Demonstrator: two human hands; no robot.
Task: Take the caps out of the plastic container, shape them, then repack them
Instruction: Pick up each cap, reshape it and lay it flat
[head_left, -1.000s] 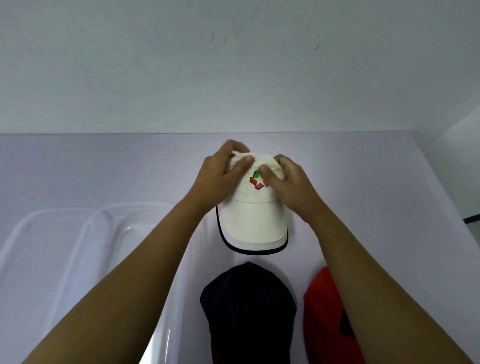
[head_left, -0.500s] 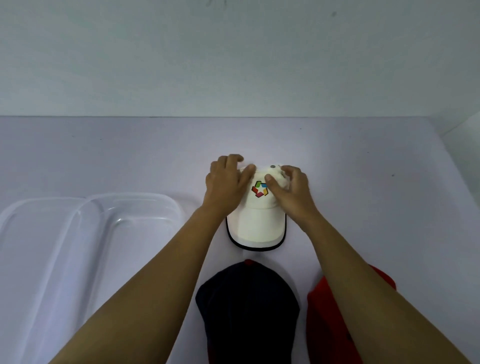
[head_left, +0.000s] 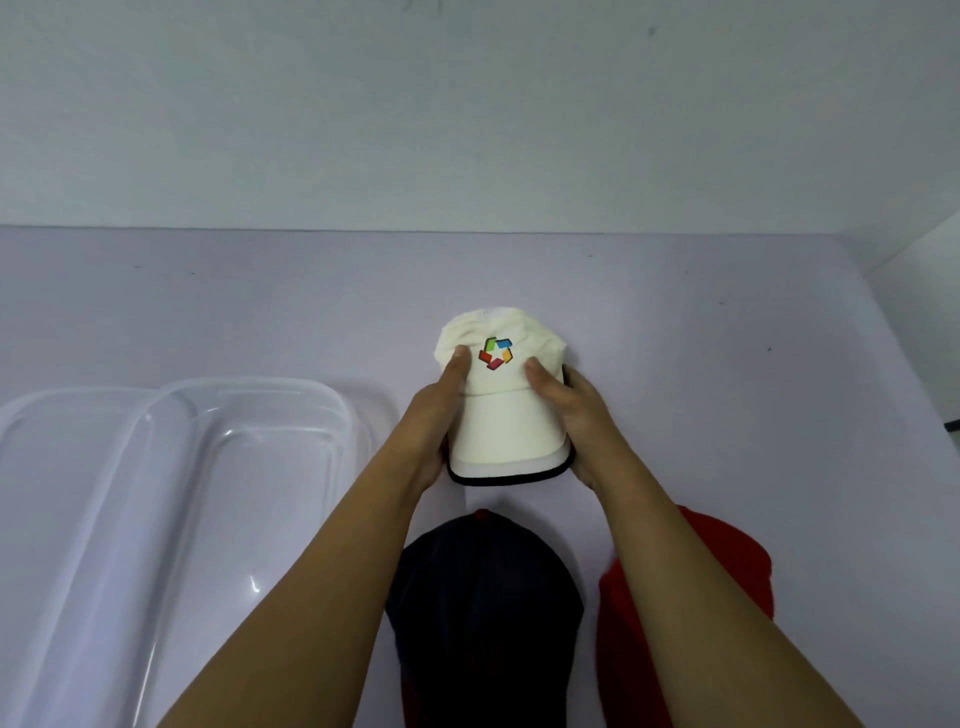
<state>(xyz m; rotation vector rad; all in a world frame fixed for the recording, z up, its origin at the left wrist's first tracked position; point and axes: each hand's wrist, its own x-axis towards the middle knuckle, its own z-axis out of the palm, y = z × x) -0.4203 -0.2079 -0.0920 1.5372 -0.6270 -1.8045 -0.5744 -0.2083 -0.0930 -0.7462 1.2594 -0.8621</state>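
Head view: white cap (head_left: 506, 431), brim toward the person, gripped at both flanks by left hand (head_left: 432, 421) and right hand (head_left: 577, 415), thumbs on its crown; plastic container (head_left: 249, 385) lies leftward on the worktop (head_left: 727, 389), nearer the left hand.

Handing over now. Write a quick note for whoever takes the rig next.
Left hand and right hand: each has a grip on one side of the white cap, thumbs on its crown.
Dark cap and red cap lie on the table, nearer the person. Clear plastic container at left, no cap seen inside.
Done: three caps out.
Left: finish shaping, repack all.
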